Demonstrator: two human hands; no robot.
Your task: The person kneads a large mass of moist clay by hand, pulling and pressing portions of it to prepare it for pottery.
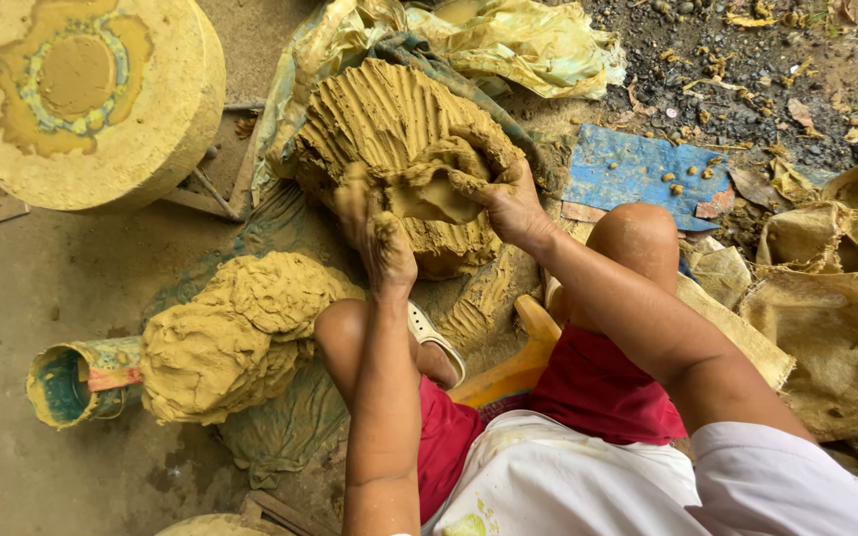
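1. Clay mound (pixel 389 129), ochre and scored with finger grooves, lies on a mud-smeared cloth sheet (pixel 280 228) spread over bare ground; all positions below are given relative to this mound.
2. Surface: grey, dusty concrete floor (pixel 42 298) lies left of the mound; loose gravel and dry leaves (pixel 747 69) lie to its upper right.
3. Crumpled yellow plastic sheeting (pixel 518 40) sits directly behind the mound, touching its far edge.
4. A round clay-coated wheel disc (pixel 91 99) stands well to the mound's left, apart from it.
5. A 2nd clay heap (pixel 240 333), rougher in texture, rests on the same cloth just below-left of the mound; a clay-smeared teal cup (pixel 71 382) lies on its side against that heap.
6. A blue board (pixel 633 169) dotted with clay pellets lies just right of the mound; burlap sacks (pixel 836 318) lie farther right.
7. Left hand (pixel 381 243) presses into the mound's near face, fingers curled and coated in clay, gripping a wad of it.
8. Right hand (pixel 508 203) is dug into the mound's front-right side, fingers closed around a pulled clay lump (pixel 434 184).
9. Both hands contact the mound; the lump sits between them, attached to the mound.
10. The person squats on a low yellow stool (pixel 508 367) directly below the mound.
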